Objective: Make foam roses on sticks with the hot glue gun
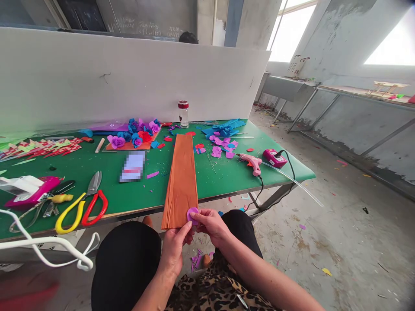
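Both my hands meet just below the front edge of the green table [227, 172], above my lap. My left hand [175, 248] and my right hand [212, 224] pinch a small purple paper petal [192, 214] between their fingertips. Right behind the petal, a long strip of orange crepe paper [182, 177] lies on the table and hangs over its edge. More purple petals [222, 146] are scattered on the table to the right of the strip.
A pink glue gun [252, 162] and its pink stand [274, 157] lie at the right end. Scissors with red and yellow handles [82, 207] lie at the left. Finished paper flowers [139, 131], blue paper [223, 127] and a glass jar [183, 113] sit near the white partition.
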Tool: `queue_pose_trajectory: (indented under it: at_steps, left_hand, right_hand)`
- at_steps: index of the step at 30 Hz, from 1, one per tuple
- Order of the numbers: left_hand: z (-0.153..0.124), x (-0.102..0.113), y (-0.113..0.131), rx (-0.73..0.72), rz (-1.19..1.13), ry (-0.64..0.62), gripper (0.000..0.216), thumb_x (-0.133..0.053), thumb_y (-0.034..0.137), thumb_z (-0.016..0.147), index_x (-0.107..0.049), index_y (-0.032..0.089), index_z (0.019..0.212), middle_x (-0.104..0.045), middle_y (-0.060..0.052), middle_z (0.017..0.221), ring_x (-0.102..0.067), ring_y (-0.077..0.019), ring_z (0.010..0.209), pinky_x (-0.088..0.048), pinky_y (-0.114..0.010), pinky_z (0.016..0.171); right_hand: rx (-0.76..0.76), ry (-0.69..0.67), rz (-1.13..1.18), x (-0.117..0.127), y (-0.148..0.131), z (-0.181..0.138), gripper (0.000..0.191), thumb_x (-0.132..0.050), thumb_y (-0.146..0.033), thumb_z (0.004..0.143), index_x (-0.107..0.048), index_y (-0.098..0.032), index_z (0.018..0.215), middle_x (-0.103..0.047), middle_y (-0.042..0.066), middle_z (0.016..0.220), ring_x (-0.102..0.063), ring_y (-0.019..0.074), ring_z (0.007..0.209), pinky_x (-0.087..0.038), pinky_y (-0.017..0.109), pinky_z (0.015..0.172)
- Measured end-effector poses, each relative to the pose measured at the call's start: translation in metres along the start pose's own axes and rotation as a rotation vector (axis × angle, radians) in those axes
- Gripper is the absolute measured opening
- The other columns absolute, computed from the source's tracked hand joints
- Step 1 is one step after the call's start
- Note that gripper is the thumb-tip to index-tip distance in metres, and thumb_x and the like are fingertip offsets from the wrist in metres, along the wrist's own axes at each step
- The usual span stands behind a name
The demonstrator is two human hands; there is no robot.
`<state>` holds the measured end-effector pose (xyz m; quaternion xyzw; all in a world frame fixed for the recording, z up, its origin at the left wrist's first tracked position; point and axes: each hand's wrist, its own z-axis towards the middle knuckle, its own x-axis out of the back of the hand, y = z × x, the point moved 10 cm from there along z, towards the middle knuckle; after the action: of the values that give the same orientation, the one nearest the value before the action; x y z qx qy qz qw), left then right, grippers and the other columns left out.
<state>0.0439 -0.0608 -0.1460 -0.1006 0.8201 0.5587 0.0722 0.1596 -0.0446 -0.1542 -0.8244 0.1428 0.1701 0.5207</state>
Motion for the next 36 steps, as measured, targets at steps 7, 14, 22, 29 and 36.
queue_pose_trajectory:
  at_steps: [7, 14, 22, 29, 36]
  left_hand:
    - [0.001, -0.005, -0.001, 0.018, 0.070, -0.041, 0.030, -0.081, 0.041, 0.057, -0.067, 0.015, 0.058, -0.056, 0.000, 0.055, -0.042, -0.0107, 0.053, -0.036, -0.024, 0.053]
    - [-0.021, -0.009, 0.006, -0.012, 0.443, -0.189, 0.050, -0.070, 0.059, 0.069, -0.052, 0.019, 0.046, -0.048, 0.000, 0.045, -0.039, -0.0110, 0.046, -0.031, -0.025, 0.049]
    - [-0.015, 0.000, 0.086, -0.288, 1.018, -0.049, 0.025, -0.052, 0.042, 0.081, -0.066, 0.022, 0.085, -0.055, 0.003, 0.048, -0.049, -0.0157, 0.045, -0.035, -0.026, 0.053]
    - [0.000, -0.016, 0.071, -0.182, 1.066, -0.184, 0.027, -0.047, 0.045, 0.084, -0.059, 0.023, 0.073, -0.052, 0.004, 0.043, -0.049, -0.0157, 0.043, -0.034, -0.025, 0.050]
    - [0.008, -0.013, 0.065, -0.205, 1.064, -0.108, 0.026, -0.049, 0.042, 0.080, -0.056, 0.022, 0.065, -0.051, 0.003, 0.044, -0.045, -0.0141, 0.043, -0.029, -0.025, 0.048]
  right_hand:
    - [-0.010, 0.029, 0.002, 0.002, 0.002, 0.001, 0.055, -0.087, -0.059, 0.049, -0.053, -0.017, 0.055, -0.049, -0.006, 0.048, -0.043, 0.0059, 0.045, -0.034, 0.023, 0.049]
    - [0.005, 0.066, -0.022, 0.006, 0.001, 0.001, 0.053, -0.087, -0.058, 0.049, -0.054, -0.017, 0.057, -0.048, -0.007, 0.048, -0.038, 0.0049, 0.045, -0.030, 0.023, 0.049]
    - [0.006, 0.100, -0.042, 0.007, 0.000, -0.001, 0.055, -0.088, -0.061, 0.044, -0.056, -0.017, 0.055, -0.049, -0.006, 0.046, -0.038, 0.0058, 0.045, -0.029, 0.024, 0.051]
    - [0.011, 0.083, -0.019, 0.005, 0.001, 0.000, 0.054, -0.088, -0.061, 0.045, -0.059, -0.016, 0.056, -0.051, -0.006, 0.046, -0.039, 0.0059, 0.045, -0.028, 0.024, 0.052]
    - [-0.006, 0.094, -0.025, 0.006, 0.002, -0.001, 0.055, -0.088, -0.061, 0.043, -0.058, -0.017, 0.056, -0.050, -0.006, 0.045, -0.038, 0.0059, 0.044, -0.026, 0.024, 0.051]
